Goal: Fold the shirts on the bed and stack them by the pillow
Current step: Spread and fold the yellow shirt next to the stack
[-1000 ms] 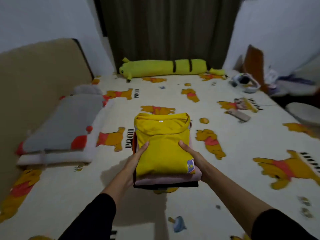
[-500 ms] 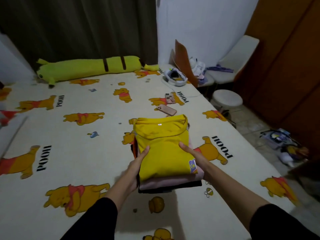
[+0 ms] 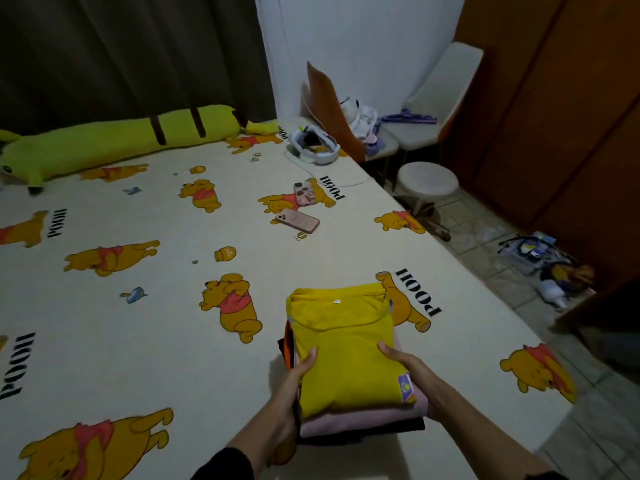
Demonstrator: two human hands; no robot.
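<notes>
A stack of folded shirts is held between both my hands over the right part of the bed. A yellow shirt lies on top, with pink, orange and black layers under it. My left hand grips the stack's left side, thumb on the yellow shirt. My right hand grips the right side, thumb on top too. The pillow is out of view.
A long yellow plush bolster lies along the far edge. Two phones and a white headset rest on the sheet ahead. The bed's right edge drops to a tiled floor with a white stool, chairs and clutter.
My view has swung right, away from the grey pillow that was at the left. The stack, still in both hands, now sits over the bed's right side near the edge.
</notes>
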